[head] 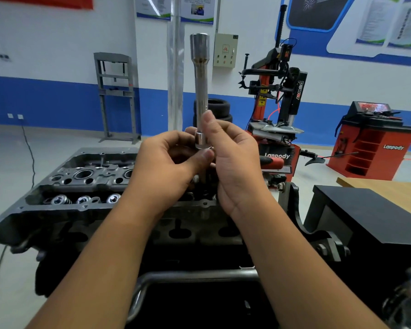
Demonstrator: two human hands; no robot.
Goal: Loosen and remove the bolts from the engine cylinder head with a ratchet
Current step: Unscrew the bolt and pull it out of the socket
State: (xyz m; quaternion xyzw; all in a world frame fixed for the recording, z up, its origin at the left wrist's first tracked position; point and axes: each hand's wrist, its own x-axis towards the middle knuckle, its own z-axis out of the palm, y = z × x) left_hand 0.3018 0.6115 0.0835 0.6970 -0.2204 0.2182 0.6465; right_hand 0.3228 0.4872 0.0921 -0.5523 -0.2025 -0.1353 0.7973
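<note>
A long chrome extension bar (201,86) with a wide cup at its top stands upright above the grey engine cylinder head (81,186). A short chrome socket (201,140) sits at the bar's lower end. My left hand (169,167) pinches the socket between thumb and fingers. My right hand (233,160) grips the bar's lower part, thumb up along the shaft. A red and black handle (272,162) shows just behind my right hand; whether the hand touches it is hidden. Valve springs (83,199) line the head's near side. No bolt is plainly visible.
A black box (370,214) stands on a wooden table to the right. A red tyre changer (275,98) and a red wheel balancer (375,141) stand behind. A grey press frame (115,96) is at the back left. The stand's steel bar (199,275) crosses below my arms.
</note>
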